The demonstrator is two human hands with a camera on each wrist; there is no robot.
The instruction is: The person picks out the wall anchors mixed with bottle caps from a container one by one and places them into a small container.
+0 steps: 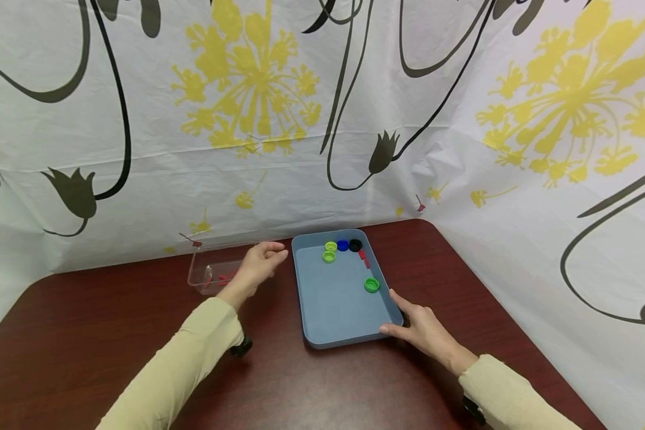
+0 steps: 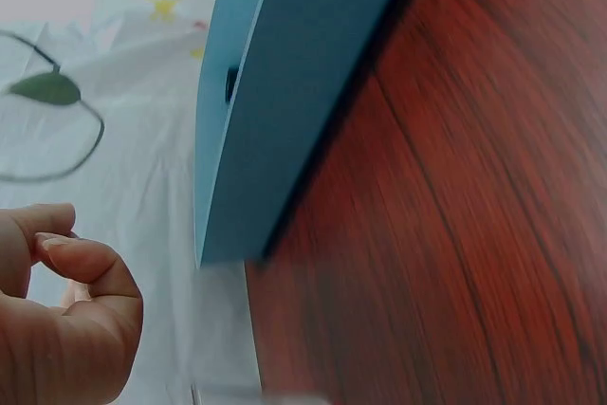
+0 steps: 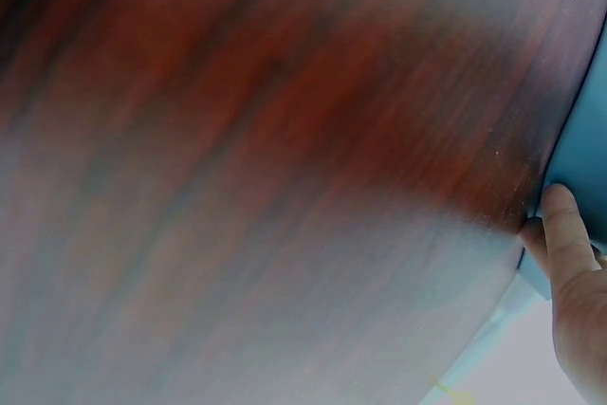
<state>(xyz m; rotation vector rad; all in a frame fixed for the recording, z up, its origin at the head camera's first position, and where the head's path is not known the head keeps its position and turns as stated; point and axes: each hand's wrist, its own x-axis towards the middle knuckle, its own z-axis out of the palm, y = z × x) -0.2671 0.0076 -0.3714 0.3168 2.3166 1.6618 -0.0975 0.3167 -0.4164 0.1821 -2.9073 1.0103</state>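
Observation:
My left hand [image 1: 258, 267] is over the table between the clear box and the blue-grey tray [image 1: 333, 304], near the tray's left edge. Its thumb and fingertips [image 2: 68, 246] are curled together, and nothing shows between them. At the tray's near right corner my right hand [image 1: 424, 328] grips the wall, thumb at the front and fingers along the side. Inside the tray lie two lime bottle caps [image 1: 329, 257], a blue cap [image 1: 343, 245], a black cap [image 1: 355, 245], a green cap [image 1: 372, 285] and small red pieces [image 1: 364, 258].
Behind my left forearm stands a clear plastic box [image 1: 199, 276], with several thin red pieces [image 1: 223, 278] in it. The dark wooden table [image 1: 269, 382] runs back to a white patterned sheet [image 1: 156, 197], which also hangs along the right side.

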